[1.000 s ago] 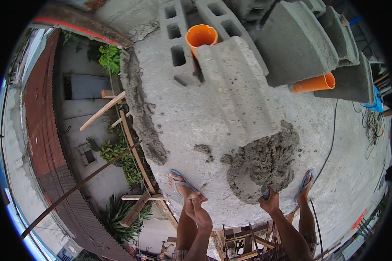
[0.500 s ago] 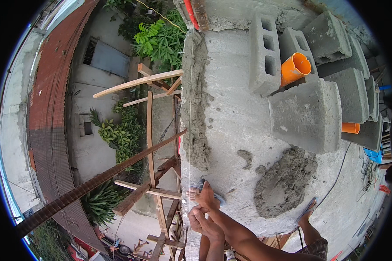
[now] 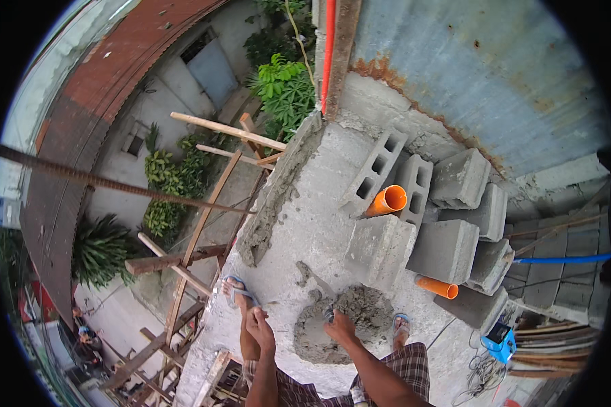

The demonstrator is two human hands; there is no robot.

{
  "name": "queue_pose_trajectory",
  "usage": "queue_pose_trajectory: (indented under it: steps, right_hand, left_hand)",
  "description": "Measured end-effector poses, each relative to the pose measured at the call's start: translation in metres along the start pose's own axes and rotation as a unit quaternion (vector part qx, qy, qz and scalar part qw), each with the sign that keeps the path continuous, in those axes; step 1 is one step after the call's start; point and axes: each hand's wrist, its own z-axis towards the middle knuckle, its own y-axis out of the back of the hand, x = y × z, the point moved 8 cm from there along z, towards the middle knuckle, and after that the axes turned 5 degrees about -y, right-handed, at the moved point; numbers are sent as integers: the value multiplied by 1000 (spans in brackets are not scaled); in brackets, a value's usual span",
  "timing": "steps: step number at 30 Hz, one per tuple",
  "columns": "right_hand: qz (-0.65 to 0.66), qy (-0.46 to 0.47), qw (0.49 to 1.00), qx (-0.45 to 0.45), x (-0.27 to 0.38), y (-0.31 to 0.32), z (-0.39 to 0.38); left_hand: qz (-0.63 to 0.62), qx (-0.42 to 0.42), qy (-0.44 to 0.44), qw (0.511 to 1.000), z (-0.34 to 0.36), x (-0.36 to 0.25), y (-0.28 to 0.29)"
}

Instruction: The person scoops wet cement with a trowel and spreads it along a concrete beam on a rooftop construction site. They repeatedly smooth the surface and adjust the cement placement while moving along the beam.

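Observation:
My right hand [image 3: 341, 328] is closed around the dark handle of a trowel [image 3: 328, 314], over a heap of wet mortar [image 3: 370, 315] on the concrete slab. Against the grey mortar I cannot make out the blade. My left hand [image 3: 260, 330] hangs near my left foot, its fingers curled; whether they hold anything is hidden. Along the slab's left edge runs a strip of mortar [image 3: 268, 217]. A smaller smear of mortar [image 3: 305, 273] lies just beyond the heap.
Several hollow concrete blocks [image 3: 380, 247] stand to the right, with orange pipes [image 3: 390, 199] among them. A blue machine [image 3: 500, 342] and cables lie farther right. Past the left edge are wooden scaffolding [image 3: 204, 237], a rusty rebar [image 3: 115, 182] and a drop to the ground.
My view has turned and shifted right. My right hand has moved from beside my left foot to the mortar heap. My hands, close together before, are now apart.

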Motion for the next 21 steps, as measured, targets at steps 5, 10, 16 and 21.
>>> queue_pose_trajectory:
  steps: [5,10,16,21]
  right_hand:
    - [-135,149,979,22,-105,69,6]
    - [-272,110,955,38,-220,95,52]
    - [-297,98,948,-67,-304,75,170]
    - [-313,199,927,53,-304,-52,209]
  left_hand:
    - [-42,3,90,995,-180,-51,15]
    - [-10,96,196,976,-264,-1,-18]
    - [65,116,220,966,-315,94,-16]
    - [22,-29,214,976,-288,160,-21]
